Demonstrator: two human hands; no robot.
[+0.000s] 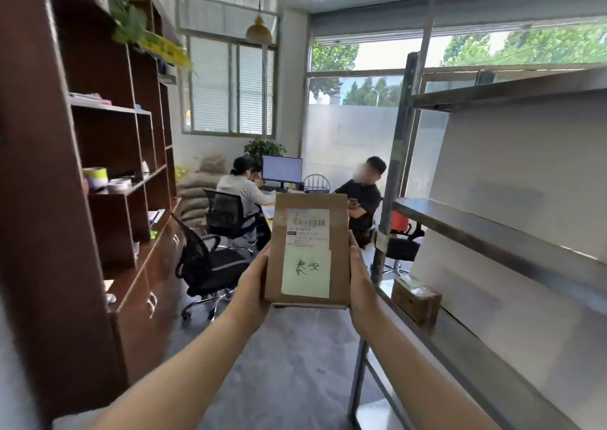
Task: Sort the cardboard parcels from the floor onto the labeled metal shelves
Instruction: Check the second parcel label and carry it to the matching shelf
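Here, the left hand (254, 285) and right hand (359, 277) clamped a cardboard parcel (307, 249) upright at chest height, label facing the viewer: the reading step. Next, presumably, came matching its handwritten note (306, 272) to a tier of the metal shelves (492, 229) alongside.

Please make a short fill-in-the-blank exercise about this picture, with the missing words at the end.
1. The held parcel is gripped by ____ hands.
2. The handwritten note sits ____ the printed label.
3. Another parcel rests on the metal shelf to the person's ____.

Missing words: both; below; right
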